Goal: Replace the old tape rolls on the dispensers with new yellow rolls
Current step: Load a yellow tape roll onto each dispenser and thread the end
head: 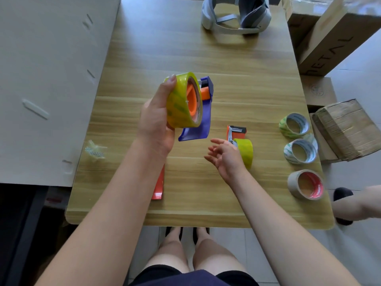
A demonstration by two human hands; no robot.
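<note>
My left hand (pixel 156 120) grips a yellow tape roll (pixel 181 104) that sits on the orange hub of a blue dispenser (pixel 201 124), held up above the wooden table (pixel 237 79). My right hand (pixel 224 156) hovers open with spread fingers, holding nothing, just left of a second, orange dispenser (pixel 237 131) lying on the table with a yellow roll (pixel 246 150) on it. An orange piece (pixel 159 184) lies on the table, partly hidden under my left forearm.
Two greenish-white rolls (pixel 294 124) (pixel 301 150) and a brown roll with a red core label (pixel 307 184) stand along the table's right edge. A headset (pixel 235 15) lies at the far edge, crumpled tape (pixel 94 150) at the left edge. Cardboard boxes (pixel 334 34) stand to the right.
</note>
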